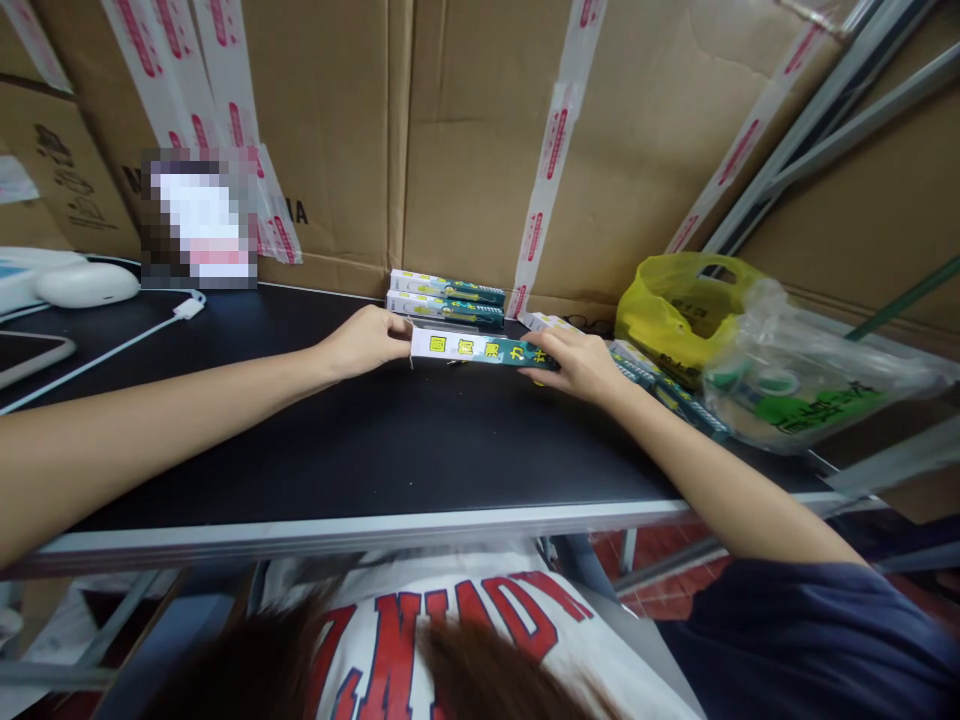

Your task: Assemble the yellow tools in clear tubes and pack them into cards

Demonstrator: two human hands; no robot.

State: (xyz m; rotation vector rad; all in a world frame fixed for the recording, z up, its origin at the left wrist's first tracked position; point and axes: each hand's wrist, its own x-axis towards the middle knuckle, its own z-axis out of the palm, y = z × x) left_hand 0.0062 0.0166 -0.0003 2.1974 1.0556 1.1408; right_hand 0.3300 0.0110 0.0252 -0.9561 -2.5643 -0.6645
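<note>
A long narrow box (pixel 469 345), white at its left end and teal towards the right, with yellow Chinese characters, is held level above the black table (pixel 360 430). My left hand (pixel 369 345) pinches its left end between thumb and fingers. The right end is gripped by my right hand (pixel 576 362), whose fingers cover part of the print. Just behind, two similar narrow boxes (pixel 446 295) lie side by side near the cardboard. More such boxes (pixel 667 395) lie to the right, partly hidden by my right hand and forearm.
A yellow plastic bag (pixel 667 300) and a clear bag (pixel 795 385) with tape rolls stand at the right. Large cardboard cartons (pixel 465 130) wall off the back. On the left are a white cable (pixel 105 355), a white rounded device (pixel 86 285) and a blurred-out upright object (pixel 206 220).
</note>
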